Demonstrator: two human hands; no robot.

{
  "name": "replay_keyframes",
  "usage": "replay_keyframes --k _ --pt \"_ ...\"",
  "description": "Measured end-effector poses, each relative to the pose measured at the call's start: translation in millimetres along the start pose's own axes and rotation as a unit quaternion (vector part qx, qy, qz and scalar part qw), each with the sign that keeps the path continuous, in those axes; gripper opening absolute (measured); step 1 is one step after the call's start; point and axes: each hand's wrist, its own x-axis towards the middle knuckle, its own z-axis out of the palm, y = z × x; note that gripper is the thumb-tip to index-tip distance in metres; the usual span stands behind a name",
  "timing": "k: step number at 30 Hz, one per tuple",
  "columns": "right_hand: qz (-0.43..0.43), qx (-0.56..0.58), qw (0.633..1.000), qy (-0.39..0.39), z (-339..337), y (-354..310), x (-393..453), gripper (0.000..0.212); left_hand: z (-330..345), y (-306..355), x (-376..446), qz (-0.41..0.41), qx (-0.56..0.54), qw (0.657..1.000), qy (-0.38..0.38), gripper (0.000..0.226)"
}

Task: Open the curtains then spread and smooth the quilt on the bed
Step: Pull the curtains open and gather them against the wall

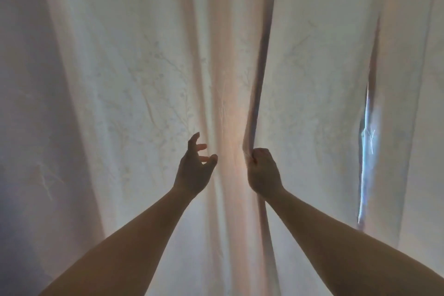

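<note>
While 2 bare forearms reach up from the lower corners of the frame, the pale cream, faintly branch-patterned fabric curtains (149, 74) fill the whole view, hanging drawn together. Right hand (263, 170), just right of centre, grips the dark vertical edge of the right panel in a fist. Left hand (195, 166), left of centre, is spread with loosely curved fingers, holding nothing. A bright slit of daylight (366, 142) shows at right.

Curtains (149, 79) cut off all edges; right hand (263, 170) fingertips hidden.
</note>
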Motion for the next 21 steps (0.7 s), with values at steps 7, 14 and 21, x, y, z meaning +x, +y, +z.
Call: replay_keyframes --k 7,14,21 --pt "-0.131 0.128 0.958 -0.221 59 -96 -20 0.036 -64 24 25 0.006 -0.031 0.999 0.042 0.046" --pt "-0.148 0.017 0.976 0.161 18 -70 -20 0.047 -100 0 24 0.007 0.035 0.995 0.09 0.022" --pt "0.067 0.122 0.981 0.134 -20 -62 10 0.091 -103 -3 19 0.02 0.031 0.996 0.078 0.024"
